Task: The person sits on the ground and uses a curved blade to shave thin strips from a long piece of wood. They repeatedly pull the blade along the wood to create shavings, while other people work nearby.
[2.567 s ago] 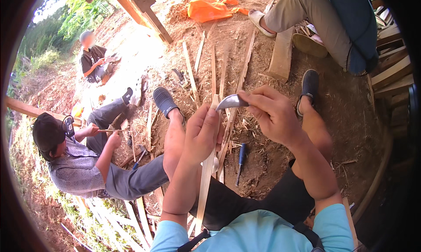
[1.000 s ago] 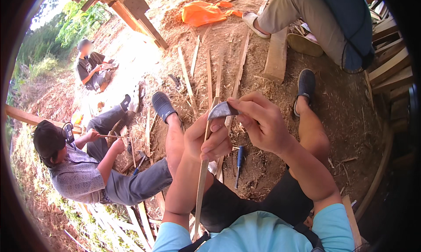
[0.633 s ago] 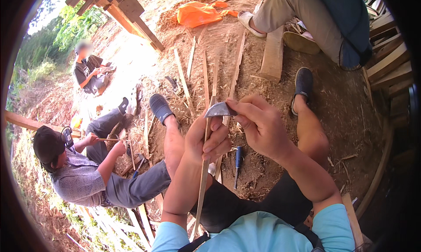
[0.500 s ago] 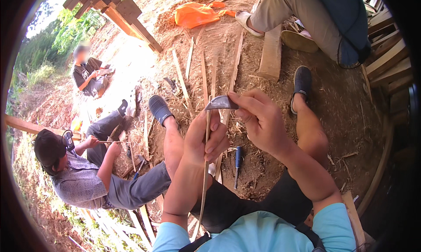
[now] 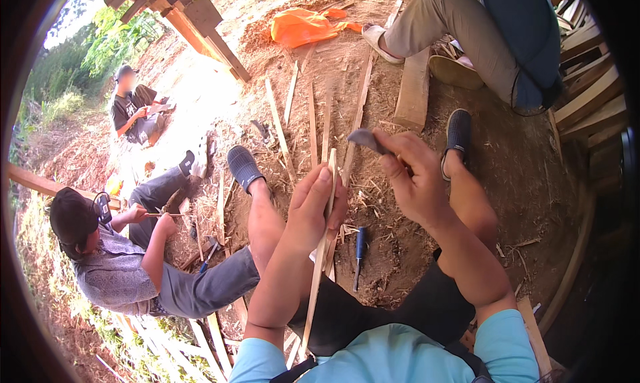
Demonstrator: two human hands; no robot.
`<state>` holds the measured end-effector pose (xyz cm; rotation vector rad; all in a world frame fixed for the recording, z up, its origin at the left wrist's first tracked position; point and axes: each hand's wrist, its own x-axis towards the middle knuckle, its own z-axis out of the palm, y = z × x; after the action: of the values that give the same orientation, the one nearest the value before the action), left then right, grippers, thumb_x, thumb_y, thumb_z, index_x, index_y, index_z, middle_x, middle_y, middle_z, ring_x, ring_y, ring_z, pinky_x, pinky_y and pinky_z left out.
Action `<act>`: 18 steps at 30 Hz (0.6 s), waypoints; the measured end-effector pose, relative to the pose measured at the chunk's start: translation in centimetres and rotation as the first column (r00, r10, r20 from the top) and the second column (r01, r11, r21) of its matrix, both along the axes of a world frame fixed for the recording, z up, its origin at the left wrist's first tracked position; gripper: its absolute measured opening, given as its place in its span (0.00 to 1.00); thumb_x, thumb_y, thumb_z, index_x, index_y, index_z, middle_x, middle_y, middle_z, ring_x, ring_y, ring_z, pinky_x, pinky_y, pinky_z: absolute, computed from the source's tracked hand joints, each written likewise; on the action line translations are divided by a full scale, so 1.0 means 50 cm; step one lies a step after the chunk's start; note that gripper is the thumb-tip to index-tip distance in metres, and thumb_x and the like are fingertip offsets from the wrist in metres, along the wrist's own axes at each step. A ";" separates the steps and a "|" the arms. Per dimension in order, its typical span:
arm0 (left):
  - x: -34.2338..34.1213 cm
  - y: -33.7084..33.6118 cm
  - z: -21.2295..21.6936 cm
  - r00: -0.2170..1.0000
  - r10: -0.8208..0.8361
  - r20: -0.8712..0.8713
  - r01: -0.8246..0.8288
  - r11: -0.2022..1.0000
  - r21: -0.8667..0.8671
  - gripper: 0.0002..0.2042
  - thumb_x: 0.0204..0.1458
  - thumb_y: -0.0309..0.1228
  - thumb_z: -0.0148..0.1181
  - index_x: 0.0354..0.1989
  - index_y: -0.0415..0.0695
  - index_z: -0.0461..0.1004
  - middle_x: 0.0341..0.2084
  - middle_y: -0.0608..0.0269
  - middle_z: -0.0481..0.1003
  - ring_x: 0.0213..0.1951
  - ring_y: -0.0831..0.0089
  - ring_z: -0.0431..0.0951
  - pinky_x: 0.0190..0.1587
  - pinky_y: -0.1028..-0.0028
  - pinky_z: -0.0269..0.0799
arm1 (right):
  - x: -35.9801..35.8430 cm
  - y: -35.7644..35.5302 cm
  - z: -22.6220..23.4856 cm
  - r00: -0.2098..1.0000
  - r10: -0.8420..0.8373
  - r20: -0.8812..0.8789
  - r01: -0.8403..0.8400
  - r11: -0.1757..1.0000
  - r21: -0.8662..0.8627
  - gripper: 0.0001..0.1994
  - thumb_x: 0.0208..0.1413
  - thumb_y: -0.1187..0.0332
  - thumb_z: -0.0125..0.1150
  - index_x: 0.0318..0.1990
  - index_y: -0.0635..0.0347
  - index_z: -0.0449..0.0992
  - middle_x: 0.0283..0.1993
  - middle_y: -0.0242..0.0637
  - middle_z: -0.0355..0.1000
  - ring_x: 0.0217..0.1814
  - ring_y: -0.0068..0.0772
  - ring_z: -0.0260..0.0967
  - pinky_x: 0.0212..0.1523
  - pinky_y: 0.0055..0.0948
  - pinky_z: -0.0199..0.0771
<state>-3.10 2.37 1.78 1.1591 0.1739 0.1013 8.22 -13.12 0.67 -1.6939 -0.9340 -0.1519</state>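
Left hand (image 5: 313,206) is wrapped around a thin bamboo strip (image 5: 319,263); right hand (image 5: 413,176) grips a knife (image 5: 367,140) (blade just beside the left fingertips), so a slip could cut them.

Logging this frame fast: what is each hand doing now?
Left hand: closed around a thin wooden strip.
Right hand: closed on a knife.

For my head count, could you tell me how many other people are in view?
3: one sitting by the left hand, one farther off upper left, and one top right shown only by legs; others may be hidden.
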 end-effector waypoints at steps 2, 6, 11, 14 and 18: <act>-0.003 0.006 0.000 1.000 0.024 -0.012 -0.024 1.000 0.007 0.15 0.65 0.40 0.36 0.32 0.42 0.63 0.08 0.65 0.61 0.06 0.79 0.56 0.09 0.81 0.53 | -0.025 0.005 0.004 0.995 0.095 -0.025 -0.095 0.995 0.007 0.13 0.54 0.76 0.58 0.48 0.62 0.76 0.30 0.40 0.69 0.28 0.33 0.69 0.29 0.29 0.68; -0.008 0.005 -0.001 0.998 0.056 -0.006 -0.055 0.997 0.063 0.15 0.65 0.39 0.37 0.33 0.42 0.63 0.09 0.65 0.62 0.08 0.80 0.56 0.09 0.81 0.53 | -0.031 0.014 -0.010 0.983 0.168 -0.069 -0.168 0.986 0.011 0.13 0.53 0.77 0.58 0.47 0.63 0.77 0.30 0.40 0.69 0.27 0.34 0.69 0.28 0.29 0.69; -0.006 -0.011 0.000 0.994 0.104 -0.040 -0.097 0.984 0.149 0.14 0.65 0.40 0.38 0.33 0.43 0.62 0.10 0.66 0.61 0.09 0.82 0.57 0.09 0.81 0.54 | -0.027 0.019 -0.017 0.987 0.155 -0.033 -0.153 0.987 0.041 0.14 0.52 0.78 0.58 0.48 0.63 0.76 0.30 0.41 0.70 0.28 0.36 0.70 0.28 0.29 0.69; -0.006 -0.012 0.000 0.994 0.105 -0.034 -0.096 0.974 0.204 0.13 0.65 0.39 0.38 0.33 0.43 0.62 0.10 0.67 0.61 0.10 0.82 0.59 0.10 0.81 0.55 | -0.022 0.030 -0.024 0.994 0.098 0.038 -0.101 0.991 0.089 0.14 0.53 0.77 0.58 0.48 0.63 0.76 0.32 0.41 0.71 0.29 0.37 0.71 0.29 0.30 0.70; -0.014 -0.034 0.007 0.992 0.115 -0.048 -0.086 0.908 0.410 0.12 0.65 0.35 0.41 0.30 0.42 0.63 0.10 0.69 0.63 0.11 0.82 0.63 0.13 0.80 0.57 | -0.003 0.034 -0.043 0.985 -0.157 -0.069 0.159 0.987 0.021 0.13 0.57 0.74 0.55 0.49 0.64 0.75 0.33 0.42 0.73 0.32 0.37 0.72 0.30 0.30 0.70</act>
<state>-3.79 0.65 2.11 1.5727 0.2854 0.1944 8.08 -11.45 -1.46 -1.7383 -0.7449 -0.2111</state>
